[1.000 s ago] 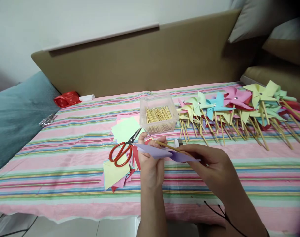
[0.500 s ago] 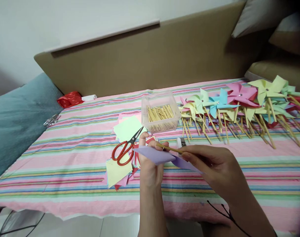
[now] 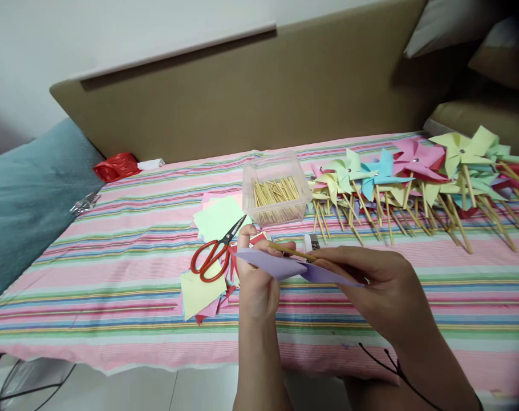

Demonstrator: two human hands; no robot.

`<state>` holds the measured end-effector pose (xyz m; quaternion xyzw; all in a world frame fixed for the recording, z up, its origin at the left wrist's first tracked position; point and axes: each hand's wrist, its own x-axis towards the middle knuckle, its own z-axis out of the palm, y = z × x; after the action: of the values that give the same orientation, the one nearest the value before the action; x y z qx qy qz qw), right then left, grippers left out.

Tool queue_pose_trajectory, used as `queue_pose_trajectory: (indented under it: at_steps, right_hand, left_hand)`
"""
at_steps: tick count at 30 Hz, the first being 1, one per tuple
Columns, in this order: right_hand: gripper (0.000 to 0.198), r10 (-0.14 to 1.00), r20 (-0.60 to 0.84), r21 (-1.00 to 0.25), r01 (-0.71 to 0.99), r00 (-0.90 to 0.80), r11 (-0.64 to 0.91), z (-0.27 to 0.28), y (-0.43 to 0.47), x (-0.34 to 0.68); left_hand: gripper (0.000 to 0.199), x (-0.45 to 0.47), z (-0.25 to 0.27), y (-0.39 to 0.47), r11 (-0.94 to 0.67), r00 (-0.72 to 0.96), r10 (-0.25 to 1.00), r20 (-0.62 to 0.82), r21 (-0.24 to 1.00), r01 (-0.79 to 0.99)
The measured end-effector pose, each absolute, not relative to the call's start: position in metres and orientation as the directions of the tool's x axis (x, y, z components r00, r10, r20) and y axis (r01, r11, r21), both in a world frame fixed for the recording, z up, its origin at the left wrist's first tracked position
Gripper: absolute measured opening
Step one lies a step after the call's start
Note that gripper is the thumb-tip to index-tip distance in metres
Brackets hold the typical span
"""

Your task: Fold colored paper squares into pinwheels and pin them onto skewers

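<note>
A purple paper pinwheel [image 3: 270, 265] is held up in front of me, tilted almost edge-on. My left hand [image 3: 259, 279] supports it from underneath, fingers curled at its far side, partly hidden by the paper. Against the pinwheel's middle lies a thin wooden stick [image 3: 290, 250]. My right hand [image 3: 377, 279] pinches the stick's near end between thumb and fingers, close to the paper. Whether a pin joins stick and paper, I cannot make out.
A clear plastic box [image 3: 276, 162] holds many short sticks. Finished pinwheels [image 3: 381, 171] lie in a heap at right. Red-handled scissors [image 3: 217, 251] rest on coloured paper squares [image 3: 203, 291]. A red plastic bag [image 3: 116, 166] sits at the back left on the striped cloth [image 3: 114, 274].
My right hand has turned slightly and moved a little rightward along the pinwheel. Both hands still hold the work, and the whole view has shifted slightly.
</note>
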<state>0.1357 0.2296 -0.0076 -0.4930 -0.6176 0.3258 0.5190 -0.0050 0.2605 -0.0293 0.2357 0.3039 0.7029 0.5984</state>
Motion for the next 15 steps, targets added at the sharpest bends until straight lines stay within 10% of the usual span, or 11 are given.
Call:
queue_pose_trajectory:
  at_steps: [15]
  right_hand:
    - [0.014,0.908,0.412,-0.876,0.307,0.075,0.372,-0.0061,0.2273,0.1354]
  left_hand:
    - [0.053,-0.0037,-0.0282,0.2605,-0.132,-0.091,0.991,0.097,0.654,-0.745]
